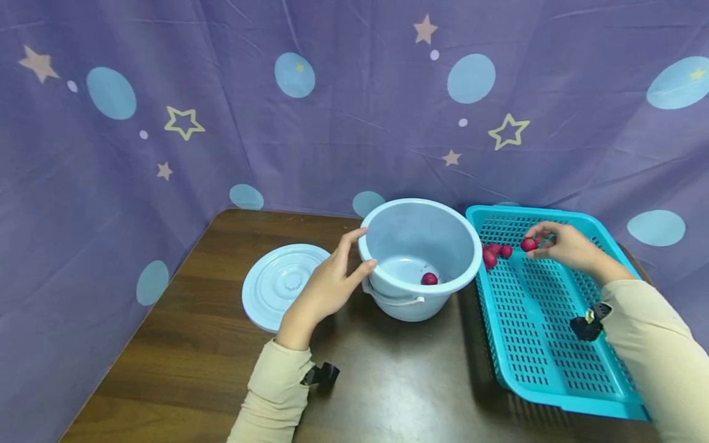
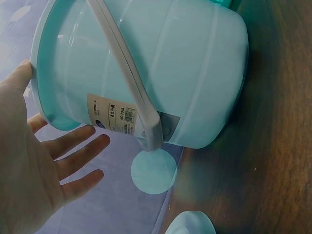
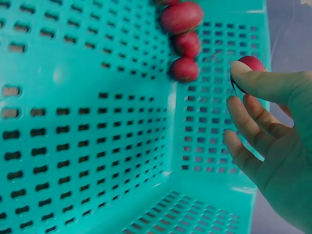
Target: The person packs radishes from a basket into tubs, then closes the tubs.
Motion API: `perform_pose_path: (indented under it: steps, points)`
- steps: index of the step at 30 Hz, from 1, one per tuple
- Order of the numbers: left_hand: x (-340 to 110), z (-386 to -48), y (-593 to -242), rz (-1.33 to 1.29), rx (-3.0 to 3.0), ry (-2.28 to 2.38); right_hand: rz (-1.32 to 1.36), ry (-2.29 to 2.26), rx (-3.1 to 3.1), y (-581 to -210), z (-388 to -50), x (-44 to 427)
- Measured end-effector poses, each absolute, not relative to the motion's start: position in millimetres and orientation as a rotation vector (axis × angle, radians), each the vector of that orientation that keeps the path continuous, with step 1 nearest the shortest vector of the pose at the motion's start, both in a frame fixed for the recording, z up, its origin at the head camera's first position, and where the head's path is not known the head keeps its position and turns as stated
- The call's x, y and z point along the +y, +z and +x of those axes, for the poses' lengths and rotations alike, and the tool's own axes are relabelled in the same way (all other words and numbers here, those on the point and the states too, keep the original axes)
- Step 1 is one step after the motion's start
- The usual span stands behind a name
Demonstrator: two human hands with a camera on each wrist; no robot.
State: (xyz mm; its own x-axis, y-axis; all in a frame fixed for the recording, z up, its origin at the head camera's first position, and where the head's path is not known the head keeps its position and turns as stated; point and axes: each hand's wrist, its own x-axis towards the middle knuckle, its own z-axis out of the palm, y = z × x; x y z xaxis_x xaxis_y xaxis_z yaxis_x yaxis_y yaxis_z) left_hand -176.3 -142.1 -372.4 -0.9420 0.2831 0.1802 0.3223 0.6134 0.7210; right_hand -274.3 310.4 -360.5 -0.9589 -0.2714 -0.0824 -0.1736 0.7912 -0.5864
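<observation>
A light-blue bucket [image 1: 410, 311] stands upright with its handle hanging down the near side; one red radish [image 1: 429, 279] lies on its bottom. My left hand [image 1: 324, 286] touches the bucket's left rim with thumb and index finger. In the left wrist view its other fingers [image 2: 80, 161] spread out straight beside the bucket. My right hand [image 1: 573, 247] pinches a radish [image 1: 528, 244] between thumb and fingers, above the far part of the turquoise basket [image 1: 532, 307]. Several more radishes [image 3: 182, 18] lie in the basket along its far left side.
A round light-blue lid [image 1: 266, 283] lies flat on the brown wooden table [image 1: 183, 344], left of the bucket. The basket stands close to the bucket's right side. A purple patterned cloth [image 1: 354, 123] hangs behind the table.
</observation>
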Motion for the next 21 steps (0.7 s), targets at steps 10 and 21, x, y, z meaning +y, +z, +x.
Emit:
perform_pose_path:
  steps: [10, 21]
  points:
    - [-141.8, -176.8, -371.8, -0.531, -2.769, -1.257, -0.435, -0.887, 2.883, -335.0, -262.6, 295.4]
    - [-142.2, -177.2, -373.0, -0.540, -2.765, -1.260, -0.523, -0.926, 2.913, -316.0, -242.5, 272.0]
